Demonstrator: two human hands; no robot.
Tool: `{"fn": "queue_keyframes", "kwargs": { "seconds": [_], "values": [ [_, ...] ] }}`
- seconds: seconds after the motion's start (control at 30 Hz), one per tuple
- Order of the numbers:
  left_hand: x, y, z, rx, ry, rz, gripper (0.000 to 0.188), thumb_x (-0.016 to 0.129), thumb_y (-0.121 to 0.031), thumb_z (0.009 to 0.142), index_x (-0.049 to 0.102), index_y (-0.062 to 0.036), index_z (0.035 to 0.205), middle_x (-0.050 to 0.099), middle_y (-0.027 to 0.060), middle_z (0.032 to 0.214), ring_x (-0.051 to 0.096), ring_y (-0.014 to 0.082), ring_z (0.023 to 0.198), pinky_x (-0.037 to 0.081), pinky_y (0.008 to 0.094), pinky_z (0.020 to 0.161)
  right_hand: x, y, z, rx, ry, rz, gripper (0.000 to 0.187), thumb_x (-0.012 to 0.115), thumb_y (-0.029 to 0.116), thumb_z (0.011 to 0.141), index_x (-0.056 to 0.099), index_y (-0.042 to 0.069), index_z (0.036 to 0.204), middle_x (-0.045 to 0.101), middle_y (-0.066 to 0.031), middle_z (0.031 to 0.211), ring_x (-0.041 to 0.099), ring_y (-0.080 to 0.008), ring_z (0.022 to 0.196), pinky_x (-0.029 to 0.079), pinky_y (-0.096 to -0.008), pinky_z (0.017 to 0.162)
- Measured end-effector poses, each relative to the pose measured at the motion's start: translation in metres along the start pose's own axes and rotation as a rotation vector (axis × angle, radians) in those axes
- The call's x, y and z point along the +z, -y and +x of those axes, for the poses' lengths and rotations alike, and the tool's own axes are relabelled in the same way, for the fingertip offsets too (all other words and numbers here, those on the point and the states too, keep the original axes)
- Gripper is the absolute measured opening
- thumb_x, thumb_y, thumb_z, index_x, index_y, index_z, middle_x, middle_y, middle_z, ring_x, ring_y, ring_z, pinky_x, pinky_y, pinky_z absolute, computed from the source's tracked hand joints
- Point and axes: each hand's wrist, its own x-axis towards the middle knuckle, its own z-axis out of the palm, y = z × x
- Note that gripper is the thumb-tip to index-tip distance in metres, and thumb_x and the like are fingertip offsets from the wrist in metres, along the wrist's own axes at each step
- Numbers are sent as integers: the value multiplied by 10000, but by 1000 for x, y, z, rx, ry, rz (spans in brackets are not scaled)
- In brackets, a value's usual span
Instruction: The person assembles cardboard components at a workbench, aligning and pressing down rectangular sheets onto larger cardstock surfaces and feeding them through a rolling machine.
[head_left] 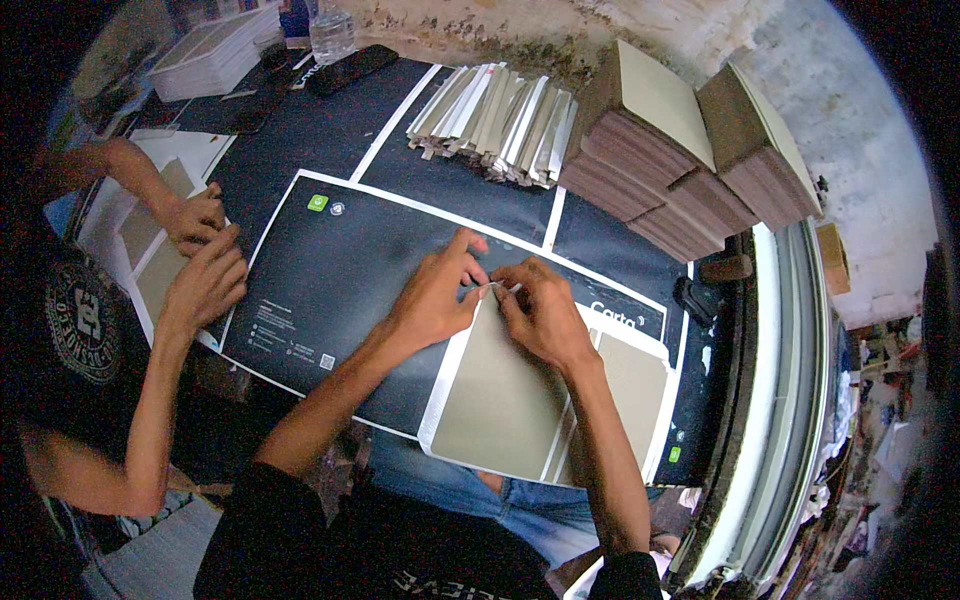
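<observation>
A grey board cover (505, 395) with a white paper border lies on a large dark printed sheet (340, 270) in front of me. My left hand (435, 290) and my right hand (540, 310) meet at the cover's top corner. Both pinch the white paper edge (497, 288) there with the fingertips. A second grey panel (635, 385) of the same cover lies to the right, partly under my right forearm.
Stacks of grey boards (650, 150) and a pile of narrow grey strips (500, 115) sit at the far side. A person on the left presses both hands (200, 250) on another cover. A stack of white sheets (210, 55) and a plastic bottle (330, 30) stand far left.
</observation>
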Motion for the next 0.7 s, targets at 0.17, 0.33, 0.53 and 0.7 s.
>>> {"fn": "queue_keyframes", "kwargs": {
  "seconds": [0.17, 0.33, 0.53, 0.7],
  "values": [
    [-5, -5, -1, -49, 14, 25, 486, 697, 45, 803, 443, 21, 1217, 700, 176, 882, 690, 332, 817, 541, 432, 737, -2, 3, 4, 23, 26, 5, 170, 668, 42, 876, 695, -9, 1036, 650, -187, 973, 660, -329, 825, 536, -407, 727],
    [0, -2, -1, -21, -41, -3, 502, 700, 51, 798, 425, 7, 1215, 706, 167, 858, 691, 314, 784, 531, 420, 702, 0, -2, 2, -17, 5, -24, 166, 668, 39, 878, 701, -8, 1034, 648, -181, 959, 659, -305, 751, 535, -398, 683],
    [2, 0, -3, -24, -106, -4, 521, 700, 59, 795, 364, -7, 1188, 723, 164, 826, 702, 309, 735, 514, 411, 646, 6, -2, 0, 84, 16, 19, 189, 665, 94, 862, 696, -17, 1012, 649, -233, 1008, 655, -440, 930, 527, -500, 854],
    [5, 2, -5, -55, -122, -11, 526, 702, 55, 795, 362, -2, 1192, 721, 187, 830, 714, 321, 771, 528, 418, 674, 13, -2, 0, 17, -98, -61, 153, 683, 34, 858, 720, -21, 996, 658, -166, 887, 647, -262, 678, 518, -364, 626]
  ]
}}
